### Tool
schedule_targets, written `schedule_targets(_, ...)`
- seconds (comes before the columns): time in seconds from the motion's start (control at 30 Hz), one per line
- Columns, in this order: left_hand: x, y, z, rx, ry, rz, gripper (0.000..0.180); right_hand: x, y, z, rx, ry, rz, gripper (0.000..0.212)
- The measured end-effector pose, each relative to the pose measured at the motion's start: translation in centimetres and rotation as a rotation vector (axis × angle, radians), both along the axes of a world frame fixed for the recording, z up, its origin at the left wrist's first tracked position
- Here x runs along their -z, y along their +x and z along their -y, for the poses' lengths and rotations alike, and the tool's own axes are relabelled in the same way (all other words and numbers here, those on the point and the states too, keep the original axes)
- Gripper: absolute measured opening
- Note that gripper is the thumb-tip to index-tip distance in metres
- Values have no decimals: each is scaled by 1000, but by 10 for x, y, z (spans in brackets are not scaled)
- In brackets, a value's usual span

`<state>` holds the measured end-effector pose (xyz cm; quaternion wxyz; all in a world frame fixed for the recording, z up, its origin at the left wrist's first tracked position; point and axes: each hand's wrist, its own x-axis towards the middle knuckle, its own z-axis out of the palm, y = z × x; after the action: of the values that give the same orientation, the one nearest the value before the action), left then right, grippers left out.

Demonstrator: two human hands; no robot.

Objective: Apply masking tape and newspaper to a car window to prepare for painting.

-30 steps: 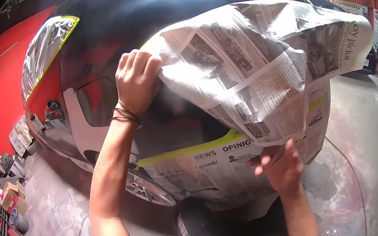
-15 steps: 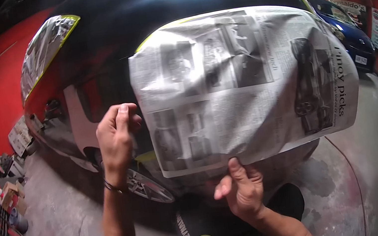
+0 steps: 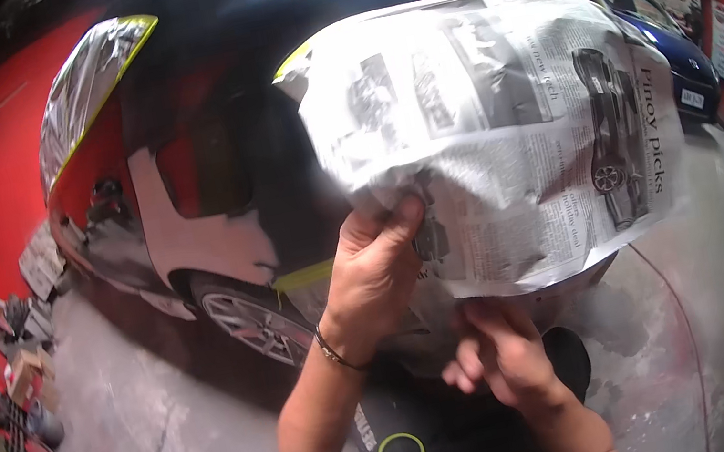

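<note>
The wheel (image 3: 245, 316) sits low on the car (image 3: 266, 10). Left hand (image 3: 373, 263), beside the car, pinches the newspaper (image 3: 502, 143), which covers part of the car. Right hand (image 3: 508, 353), beside the car, is half-curled; grip cannot be determined.

A newspaper sheet (image 3: 513, 151) hides most fingertips of a worker's left hand (image 3: 376, 260). Blur softens the right hand (image 3: 508, 350), and whether its fingers touch the paper's lower edge cannot be told. Above the left fingers, the frame crops the top of a dark car (image 3: 255, 61); far to their left, piled items (image 3: 28, 372) are too small to identify.
</note>
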<state>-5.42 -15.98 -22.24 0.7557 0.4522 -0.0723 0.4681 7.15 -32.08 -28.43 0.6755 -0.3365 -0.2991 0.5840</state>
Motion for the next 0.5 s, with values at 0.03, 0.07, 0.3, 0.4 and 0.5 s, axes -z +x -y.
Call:
schedule_targets(0.03,7,1,-11,-22,7,-24,27,-3,8,9,-70,-52,94,39)
schedule_targets(0.07,13,1,-23,-52,35,-75,29,-6,14,15,-122,14,120,56)
schedule_targets(0.3,9,-5,-76,-234,307,-92,35,-80,65,-23,-150,166,71,125)
schedule_targets(0.4,-7,-3,-71,-352,533,-170,49,-120,73,-61,49,377,212,89)
schedule_targets(0.5,-12,0,-43,-430,506,-170,54,-148,76,-75,167,275,290,49)
